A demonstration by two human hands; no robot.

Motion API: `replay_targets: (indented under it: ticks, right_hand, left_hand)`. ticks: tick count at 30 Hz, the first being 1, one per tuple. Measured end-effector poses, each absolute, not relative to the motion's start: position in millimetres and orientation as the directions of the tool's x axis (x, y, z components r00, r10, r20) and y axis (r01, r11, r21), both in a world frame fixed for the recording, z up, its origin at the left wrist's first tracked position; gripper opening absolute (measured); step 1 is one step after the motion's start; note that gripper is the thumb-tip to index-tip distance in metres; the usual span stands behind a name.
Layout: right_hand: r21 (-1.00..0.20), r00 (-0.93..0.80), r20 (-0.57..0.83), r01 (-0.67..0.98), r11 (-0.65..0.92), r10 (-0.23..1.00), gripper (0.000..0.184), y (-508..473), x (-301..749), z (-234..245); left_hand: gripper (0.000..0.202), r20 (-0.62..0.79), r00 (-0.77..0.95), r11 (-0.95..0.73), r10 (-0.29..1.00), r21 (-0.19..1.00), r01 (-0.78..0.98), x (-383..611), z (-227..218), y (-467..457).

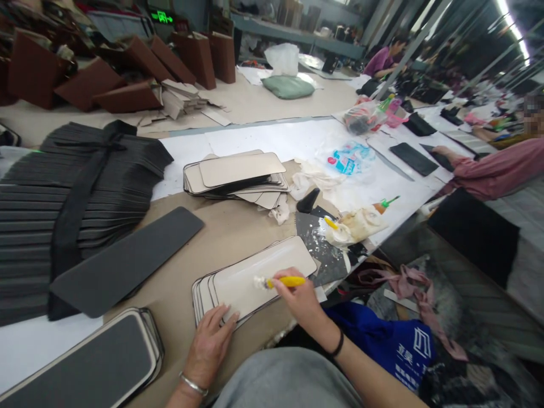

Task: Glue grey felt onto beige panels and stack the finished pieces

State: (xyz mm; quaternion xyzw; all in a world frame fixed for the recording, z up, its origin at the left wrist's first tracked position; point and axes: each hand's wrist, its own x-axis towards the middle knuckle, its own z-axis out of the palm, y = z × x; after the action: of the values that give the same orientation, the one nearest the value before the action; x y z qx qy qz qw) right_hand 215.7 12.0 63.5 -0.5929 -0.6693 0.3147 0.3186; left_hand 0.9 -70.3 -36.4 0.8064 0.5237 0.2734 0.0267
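My right hand [300, 294] is closed round a yellow-handled glue brush [284, 281], its white bristles touching the top beige rounded board [263, 272] of a small fanned stack. My left hand [211, 341] lies flat with fingers spread on the near left end of that stack, pinning it. A dark grey rounded panel [127, 260] lies loose to the left. A glue-smeared black sheet [317, 245] sits just beyond the stack.
A second stack of beige boards [238, 175] lies farther back. A big tied bundle of black panels [72, 198] fills the left. Finished grey-on-beige pieces [89, 362] sit near left. A glue bottle [385, 204] lies right. Another person's pink sleeve [493, 170] reaches in at the right.
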Motion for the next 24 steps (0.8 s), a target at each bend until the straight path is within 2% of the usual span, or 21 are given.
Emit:
replay_targets:
  ticks: [2,4,7,9,12,17,20,24]
  right_hand:
    - [-0.753,0.075,0.134,0.656,0.052,0.988,0.019,32,260,75]
    - [-0.657,0.196,0.244,0.754,0.014,0.950,0.025,52,311,87]
    - [-0.499,0.233,0.343,0.866,-0.033,0.910,0.032,77,371,96]
    - [-0.429,0.183,0.339,0.903,-0.021,0.923,0.034,90,394,91]
    - [-0.375,0.075,0.264,0.926,0.031,0.962,0.036,105,408,75]
    - [-0.383,-0.024,0.180,0.919,0.092,0.983,0.037,116,418,62]
    - [-0.374,-0.129,0.184,0.908,0.191,0.974,0.034,115,421,63]
    - [-0.296,-0.269,0.220,0.898,0.327,0.938,0.034,109,419,64]
  left_hand:
    - [0.026,0.439,0.316,-0.470,0.841,0.304,0.829,0,-38,-69]
    - [0.026,0.463,0.331,-0.487,0.822,0.272,0.830,-1,-40,-69]
    - [0.027,0.473,0.356,-0.500,0.806,0.223,0.837,-3,-42,-68]
    - [0.027,0.479,0.365,-0.505,0.798,0.202,0.839,-3,-42,-67]
    - [0.027,0.491,0.367,-0.511,0.790,0.197,0.837,-2,-40,-66]
    - [0.026,0.460,0.345,-0.492,0.818,0.248,0.835,2,-36,-66]
    - [0.027,0.422,0.321,-0.465,0.848,0.303,0.832,4,-33,-69]
    - [0.021,0.413,0.277,-0.438,0.867,0.369,0.820,3,-31,-72]
